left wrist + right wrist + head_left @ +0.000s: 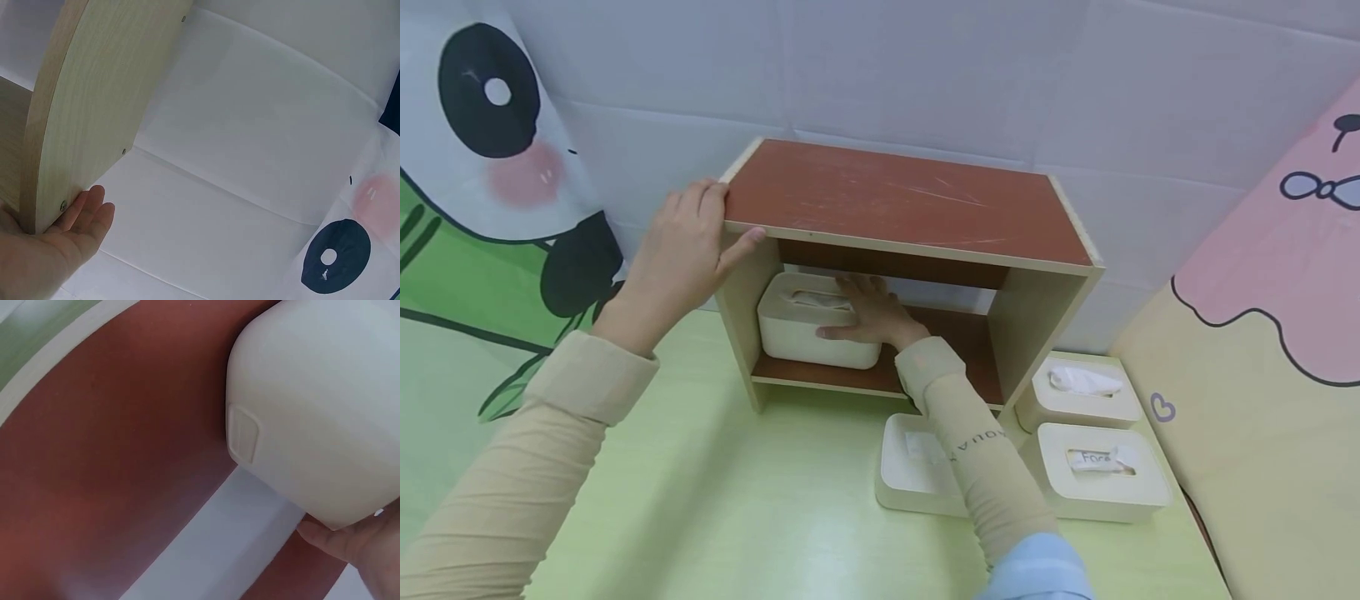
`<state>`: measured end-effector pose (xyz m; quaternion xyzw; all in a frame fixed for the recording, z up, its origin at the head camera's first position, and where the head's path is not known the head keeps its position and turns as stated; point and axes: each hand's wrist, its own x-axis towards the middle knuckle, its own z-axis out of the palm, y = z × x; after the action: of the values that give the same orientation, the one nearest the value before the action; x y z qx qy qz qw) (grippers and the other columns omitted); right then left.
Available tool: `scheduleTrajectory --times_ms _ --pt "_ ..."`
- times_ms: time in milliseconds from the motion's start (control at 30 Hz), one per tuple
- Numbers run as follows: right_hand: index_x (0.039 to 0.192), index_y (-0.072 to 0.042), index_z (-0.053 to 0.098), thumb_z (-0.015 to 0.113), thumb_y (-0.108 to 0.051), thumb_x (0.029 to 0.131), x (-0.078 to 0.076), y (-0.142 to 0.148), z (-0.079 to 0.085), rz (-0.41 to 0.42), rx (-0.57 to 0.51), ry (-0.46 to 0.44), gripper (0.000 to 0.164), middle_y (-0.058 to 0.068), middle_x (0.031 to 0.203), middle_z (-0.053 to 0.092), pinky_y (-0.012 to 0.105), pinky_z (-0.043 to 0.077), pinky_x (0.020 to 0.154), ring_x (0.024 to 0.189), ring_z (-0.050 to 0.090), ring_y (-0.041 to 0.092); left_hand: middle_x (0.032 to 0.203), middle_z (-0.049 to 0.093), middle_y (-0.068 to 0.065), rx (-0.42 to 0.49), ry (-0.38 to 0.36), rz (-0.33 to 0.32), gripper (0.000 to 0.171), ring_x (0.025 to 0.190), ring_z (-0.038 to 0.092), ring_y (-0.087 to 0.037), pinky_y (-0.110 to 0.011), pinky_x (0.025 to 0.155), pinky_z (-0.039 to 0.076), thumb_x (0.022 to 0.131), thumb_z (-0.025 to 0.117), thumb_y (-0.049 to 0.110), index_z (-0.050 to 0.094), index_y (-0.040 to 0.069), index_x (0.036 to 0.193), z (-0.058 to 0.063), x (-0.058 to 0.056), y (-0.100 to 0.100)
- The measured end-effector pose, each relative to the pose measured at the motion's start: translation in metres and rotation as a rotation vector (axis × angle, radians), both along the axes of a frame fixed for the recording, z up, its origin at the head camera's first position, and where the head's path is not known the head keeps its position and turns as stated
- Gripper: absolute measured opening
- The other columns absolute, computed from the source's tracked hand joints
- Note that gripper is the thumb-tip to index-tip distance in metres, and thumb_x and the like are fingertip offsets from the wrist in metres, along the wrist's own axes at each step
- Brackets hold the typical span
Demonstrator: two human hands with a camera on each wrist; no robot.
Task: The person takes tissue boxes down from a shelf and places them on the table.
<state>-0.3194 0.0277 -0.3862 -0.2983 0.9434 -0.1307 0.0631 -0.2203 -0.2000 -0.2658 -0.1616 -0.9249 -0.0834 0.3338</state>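
A small wooden shelf unit (910, 200) with a red-brown top stands against the wall. At its upper left corner my left hand (681, 242) grips the panel, thumb on the front edge and fingers along the side. In the left wrist view, those fingers bend round the side panel (106, 106). Inside, at the left, sits a cream tissue box (812, 346) with tissue in its top slot. My right hand (880, 317) reaches in and rests spread over the box's right part. In the right wrist view, the box (312, 412) hides part of that hand.
On the pale green table (760, 533), one tissue box (906, 492) stands before the shelf, partly behind my right forearm. Two more tissue boxes, a rear one (1078, 412) and a front one (1105, 492), stand to the right. Printed walls (1210, 350) border the table.
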Motion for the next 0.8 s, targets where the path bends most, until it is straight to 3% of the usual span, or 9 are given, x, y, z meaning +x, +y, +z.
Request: scheduleTrajectory --times_ms 500,800 --pt "0.148 -0.025 0.006 0.068 -0.063 0.066 0.0007 -0.0042 0.0024 0.001 -0.027 -0.075 0.110 0.004 0.155 0.001 0.061 0.018 0.107 0.141 0.000 0.037 0.124 0.047 -0.030 0.010 -0.017 0.004 0.065 0.110 0.045 -0.045 -0.053 0.095 0.037 0.090 0.053 0.040 0.039 -0.013 0.125 0.0011 0.0014 -0.0011" --pt "0.148 -0.027 0.010 0.070 -0.062 0.065 0.0014 -0.0065 0.0041 -0.012 -0.003 -0.075 0.108 0.003 0.155 0.003 0.061 0.018 0.106 0.140 0.001 0.038 0.124 0.046 -0.030 0.008 -0.017 0.004 0.065 0.111 0.044 -0.045 -0.054 0.095 0.036 0.090 0.053 0.041 0.039 -0.012 0.125 0.0014 0.0019 -0.0017"
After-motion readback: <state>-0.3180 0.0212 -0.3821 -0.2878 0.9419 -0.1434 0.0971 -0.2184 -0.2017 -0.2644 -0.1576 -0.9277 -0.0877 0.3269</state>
